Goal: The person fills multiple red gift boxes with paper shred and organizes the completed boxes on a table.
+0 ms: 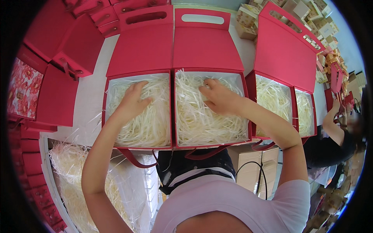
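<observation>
Two red gift boxes stand side by side before me, lids folded back, each filled with cream shredded paper. My left hand (134, 97) rests on the shredded paper (145, 122) in the left gift box (103, 122), thumb and fingers apart. In the middle gift box (249, 128), my right hand (220, 97) presses into the shredded paper (204, 125) with bent, spread fingers. Its fingertips are partly hidden among the strands. The left lid (142, 46) and the middle lid (207, 49) each have a handle slot. Dark red ribbons (137, 159) hang from the box fronts.
Further open boxes with shredded paper (274, 102) stand at the right. Closed red boxes (62, 93) are stacked at the left, above a bin of shredded paper (87, 180). Small cartons (247, 20) pile up at the back right. A co-worker's arm (333, 125) reaches in at far right.
</observation>
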The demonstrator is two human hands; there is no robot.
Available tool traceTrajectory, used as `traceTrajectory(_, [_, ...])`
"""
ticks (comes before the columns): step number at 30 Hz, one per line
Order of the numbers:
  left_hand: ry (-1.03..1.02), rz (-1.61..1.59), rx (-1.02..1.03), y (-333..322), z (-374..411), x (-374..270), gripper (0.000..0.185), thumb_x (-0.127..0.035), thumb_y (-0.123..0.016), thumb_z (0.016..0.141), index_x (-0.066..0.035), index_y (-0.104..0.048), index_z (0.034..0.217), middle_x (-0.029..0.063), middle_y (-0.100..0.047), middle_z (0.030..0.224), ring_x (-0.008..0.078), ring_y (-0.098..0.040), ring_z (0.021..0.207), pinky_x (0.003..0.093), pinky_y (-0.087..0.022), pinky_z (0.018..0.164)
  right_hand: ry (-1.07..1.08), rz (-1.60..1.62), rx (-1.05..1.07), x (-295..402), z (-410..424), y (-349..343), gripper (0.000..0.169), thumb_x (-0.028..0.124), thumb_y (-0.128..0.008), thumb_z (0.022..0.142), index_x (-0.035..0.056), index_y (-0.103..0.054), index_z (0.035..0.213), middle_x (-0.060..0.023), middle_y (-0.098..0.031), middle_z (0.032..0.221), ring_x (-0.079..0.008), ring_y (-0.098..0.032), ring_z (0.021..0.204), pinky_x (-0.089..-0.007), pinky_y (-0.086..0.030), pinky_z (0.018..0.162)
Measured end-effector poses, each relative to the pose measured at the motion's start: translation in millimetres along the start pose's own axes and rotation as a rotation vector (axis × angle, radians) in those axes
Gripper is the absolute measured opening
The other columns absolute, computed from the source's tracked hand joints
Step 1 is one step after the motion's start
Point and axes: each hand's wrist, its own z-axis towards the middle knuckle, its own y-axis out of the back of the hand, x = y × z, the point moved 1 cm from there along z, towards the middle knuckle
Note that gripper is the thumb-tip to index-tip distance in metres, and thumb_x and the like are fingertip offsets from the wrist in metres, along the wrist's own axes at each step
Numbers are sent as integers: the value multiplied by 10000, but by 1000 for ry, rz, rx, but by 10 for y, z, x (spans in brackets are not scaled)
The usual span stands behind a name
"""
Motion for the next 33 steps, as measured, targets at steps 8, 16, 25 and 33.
traceTrajectory(8, [-92, -392, -258, 804, -552, -51, 293, -19, -502, 825, -16, -534, 1116, 36, -556, 1081, 155, -516, 1017, 270, -367, 921, 40, -116, -164, 228, -435, 567, 339, 140, -625, 772, 56, -533, 1088, -156, -478, 1173, -316, -482, 1060, -398, -423, 869])
traceTrajectory(16, [149, -621, -364, 1023, -498, 804, 378, -125, -491, 879, -23, -441, 1240, 73, -471, 1243, 155, -437, 1136, 277, -336, 956, -173, -147, 136, 130, -409, 428, 341, 154, -619, 771, 62, -536, 1089, -132, -558, 1012, -292, -555, 949, -379, -460, 793])
traceTrajectory(25, [-106, -831, -108, 602, -424, 999, 546, -279, -455, 918, -7, -293, 1364, 103, -326, 1399, 213, -299, 1290, 344, -231, 1065, -44, -59, -427, 372, -1065, 556, 367, 165, -652, 723, 58, -558, 1062, -114, -555, 1080, -275, -564, 900, -376, -461, 753])
traceTrajectory(33, [-45, -900, -92, 392, -380, 847, 582, -342, -452, 908, -21, -293, 1367, 106, -329, 1403, 218, -312, 1284, 348, -228, 1061, -550, -328, -823, 305, -1973, 293, 415, 193, -677, 702, 57, -551, 1073, -113, -560, 1004, -271, -540, 949, -381, -410, 833])
